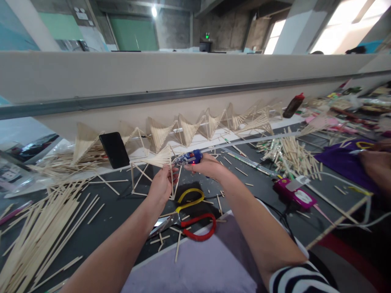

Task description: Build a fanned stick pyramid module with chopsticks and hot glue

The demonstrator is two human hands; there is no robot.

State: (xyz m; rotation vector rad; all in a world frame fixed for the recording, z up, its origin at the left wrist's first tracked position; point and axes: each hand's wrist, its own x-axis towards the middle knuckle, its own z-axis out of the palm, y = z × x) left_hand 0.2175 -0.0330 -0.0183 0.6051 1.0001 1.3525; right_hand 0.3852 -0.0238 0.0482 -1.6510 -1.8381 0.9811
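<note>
My left hand (pixel 163 184) pinches the edge of a stick frame (pixel 160 158), a twisted fan of thin wooden sticks on straight legs that stands on the dark table. In my right hand (pixel 209 166) is a blue hot glue gun (pixel 189 157) with a small red light. Its nozzle points left and lies close to my left fingertips, by the frame's upper corner; whether it touches the wood I cannot tell. Just below my hands lie large scissors (pixel 176 218) with one yellow and one red handle, amid short stick offcuts.
Several finished stick frames (pixel 187 128) line the low wall. A phone (pixel 114 149) leans at left, above loose long sticks (pixel 45 236). At right are a stick pile (pixel 293 154), a magenta power strip (pixel 295 193) with cables, a dark red-capped bottle (pixel 293 106), and another person's hand (pixel 378 162).
</note>
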